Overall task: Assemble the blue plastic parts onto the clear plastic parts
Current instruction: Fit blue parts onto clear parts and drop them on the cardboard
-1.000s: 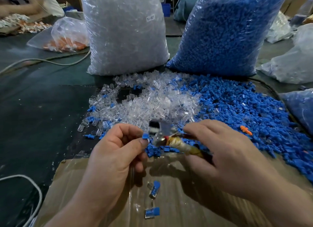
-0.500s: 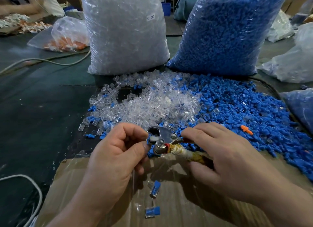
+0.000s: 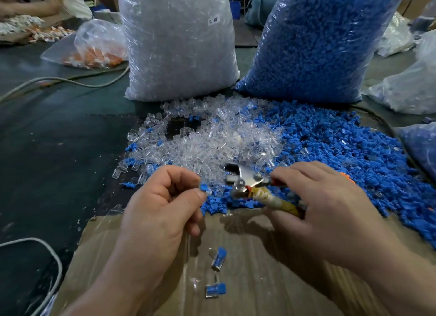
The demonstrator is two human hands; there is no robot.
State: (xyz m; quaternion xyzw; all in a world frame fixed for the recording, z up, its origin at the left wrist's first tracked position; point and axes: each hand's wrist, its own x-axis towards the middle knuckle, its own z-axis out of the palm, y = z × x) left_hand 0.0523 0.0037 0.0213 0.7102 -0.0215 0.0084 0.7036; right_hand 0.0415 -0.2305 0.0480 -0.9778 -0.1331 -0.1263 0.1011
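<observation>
My left hand [image 3: 162, 209] pinches a small blue part [image 3: 204, 188] joined to a clear piece between thumb and forefinger. My right hand [image 3: 330, 212] grips a pair of metal pliers [image 3: 245, 177] with a tape-wrapped handle, its jaws pointing left and a short gap away from the pinched part. Behind the hands lies a loose pile of clear parts [image 3: 207, 143], and to its right a wide spread of blue parts [image 3: 349, 155]. Two assembled pieces [image 3: 219, 259] [image 3: 215, 290] lie on the cardboard sheet [image 3: 259, 268] below my hands.
A big bag of clear parts [image 3: 177, 42] and a big bag of blue parts [image 3: 313, 44] stand at the back. A bag with orange pieces [image 3: 94, 49] lies back left. Cables [image 3: 59, 80] [image 3: 54, 256] cross the dark table on the left. More bags sit at right.
The pliers' jaws were up against the part in my left hand half a second ago. Now my left hand has drawn the part away to the left, and a gap shows.
</observation>
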